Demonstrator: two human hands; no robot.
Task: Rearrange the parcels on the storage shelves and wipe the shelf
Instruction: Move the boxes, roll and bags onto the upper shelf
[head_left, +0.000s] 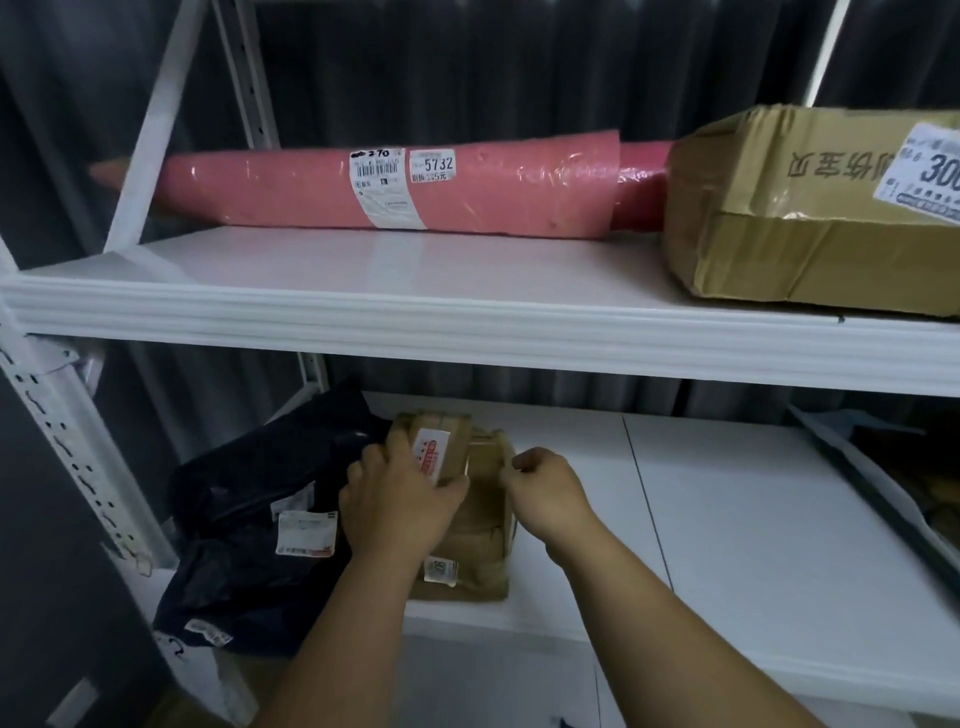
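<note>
left hand grips a small taped box atop a larger carton; right hand pinches the carton's far edge, seemingly steadying the stack for shifting.

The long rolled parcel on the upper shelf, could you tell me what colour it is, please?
Pink, with white labels; the rolled parcel shows in the head view.

roll left of box
</note>
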